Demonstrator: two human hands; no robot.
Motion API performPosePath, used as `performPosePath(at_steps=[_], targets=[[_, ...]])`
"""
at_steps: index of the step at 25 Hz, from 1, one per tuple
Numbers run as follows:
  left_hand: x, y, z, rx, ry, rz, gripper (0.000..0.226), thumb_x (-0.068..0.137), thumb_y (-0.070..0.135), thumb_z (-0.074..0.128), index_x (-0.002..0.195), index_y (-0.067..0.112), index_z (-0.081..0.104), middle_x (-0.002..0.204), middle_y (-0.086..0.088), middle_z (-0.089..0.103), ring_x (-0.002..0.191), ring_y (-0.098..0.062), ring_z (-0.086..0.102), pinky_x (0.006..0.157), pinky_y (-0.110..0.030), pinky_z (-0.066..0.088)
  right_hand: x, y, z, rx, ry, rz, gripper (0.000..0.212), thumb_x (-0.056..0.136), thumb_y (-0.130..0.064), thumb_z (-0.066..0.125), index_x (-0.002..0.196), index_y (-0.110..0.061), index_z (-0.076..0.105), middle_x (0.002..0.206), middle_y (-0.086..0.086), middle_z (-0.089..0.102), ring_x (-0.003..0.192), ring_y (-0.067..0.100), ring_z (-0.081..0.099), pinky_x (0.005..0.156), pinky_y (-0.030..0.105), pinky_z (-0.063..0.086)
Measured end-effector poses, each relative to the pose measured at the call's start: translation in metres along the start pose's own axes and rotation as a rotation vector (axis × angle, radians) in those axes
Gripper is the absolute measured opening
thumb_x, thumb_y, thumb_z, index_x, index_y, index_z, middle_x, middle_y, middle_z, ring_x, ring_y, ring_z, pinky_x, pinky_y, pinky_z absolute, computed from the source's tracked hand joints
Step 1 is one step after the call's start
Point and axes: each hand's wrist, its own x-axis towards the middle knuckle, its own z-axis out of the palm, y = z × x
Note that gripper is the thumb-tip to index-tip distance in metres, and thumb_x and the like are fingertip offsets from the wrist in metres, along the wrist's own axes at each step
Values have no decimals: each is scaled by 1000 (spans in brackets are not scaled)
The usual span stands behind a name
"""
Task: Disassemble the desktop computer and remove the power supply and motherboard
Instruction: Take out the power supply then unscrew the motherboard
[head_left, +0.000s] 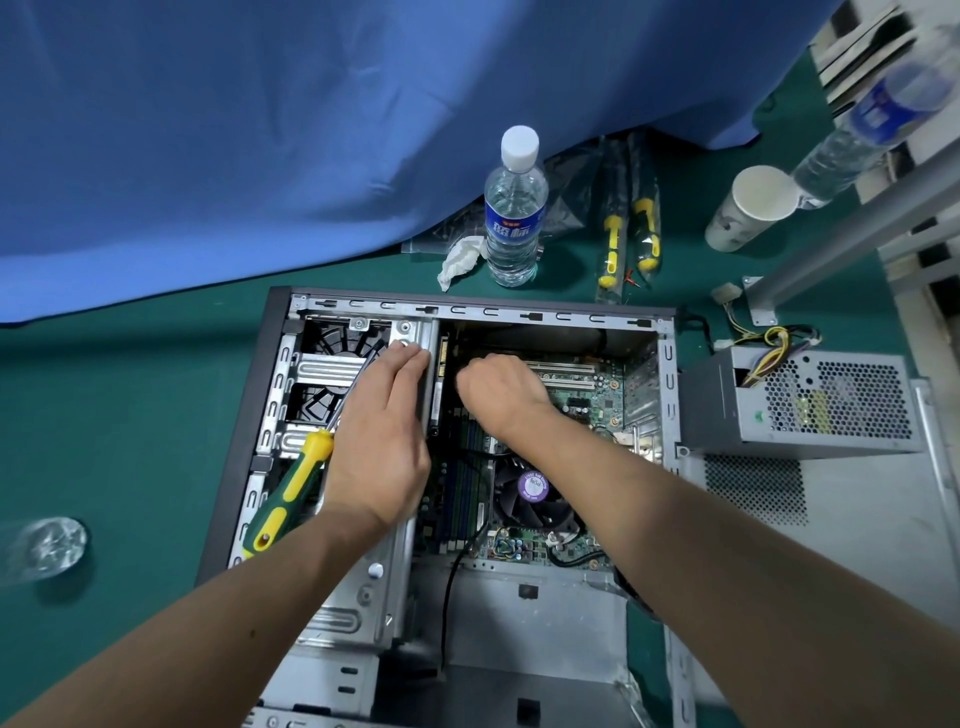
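screwdriver: lies on the drive cage, unheld.
left hand: flat, fingers straight, bracing the cage.
right hand: grip curled inside the case over the motherboard; contents hidden. Pull connectors straight.
power supply: already out, on the counter at right.

Case bare matt metal; screwdriver handle glossy plastic; table mat matt green; backdrop blue cloth.

Open case lies mid-surface, motherboard inside its right half, drive cage left. PSU sits outside, just right of case. Water bottle and paper cup stand behind, twd far edge.
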Motion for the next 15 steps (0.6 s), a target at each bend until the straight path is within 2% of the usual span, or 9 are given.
performPosePath(at_steps=[2,4,6,8,10,12,15], targets=[[0,0,-1,5,-1,-3,62,77,-12,50,138,-4,47,140,-18,47,134,-29,40,117,-33,27,1,2,-4,19,-32,2,23,79,8,54,86,-11,65,92,10,70,82,32,64,63,32,42],[0,1,-1,9,-5,-3,62,77,-12,50,138,-4,47,140,-18,47,133,-29,40,117,-33,27,2,8,-9,30,-59,5,19,80,6,57,75,-13,56,78,8,62,73,30,58,62,32,41],[0,1,-1,7,-3,-5,61,77,-12,50,138,-4,48,140,-18,47,133,-29,41,117,-33,27,3,17,-11,101,-57,33,15,85,-2,59,75,-11,53,73,5,54,70,30,54,62,32,41],[0,1,-1,5,0,-6,62,77,-12,49,138,-4,48,140,-19,47,133,-30,41,117,-34,27,1,23,-7,124,-39,54,9,86,-1,58,80,-8,58,72,6,54,70,30,56,61,33,42],[0,0,-1,5,1,-5,62,77,-11,48,138,-4,48,140,-19,47,133,-30,41,117,-34,27,-7,23,2,113,-12,52,8,88,-1,57,85,-7,60,79,8,61,75,31,61,61,34,42],[0,0,-1,7,2,-3,62,77,-10,47,138,-4,47,140,-18,47,133,-30,40,118,-34,26,-14,24,10,220,27,68,6,95,-13,54,92,-9,58,95,10,65,86,32,63,65,34,40],[0,0,0,5,5,3,60,78,-8,46,138,-4,47,140,-18,47,133,-29,41,118,-33,27,-23,24,13,467,151,174,25,98,-31,53,116,-14,61,113,7,66,100,30,63,79,34,47]])
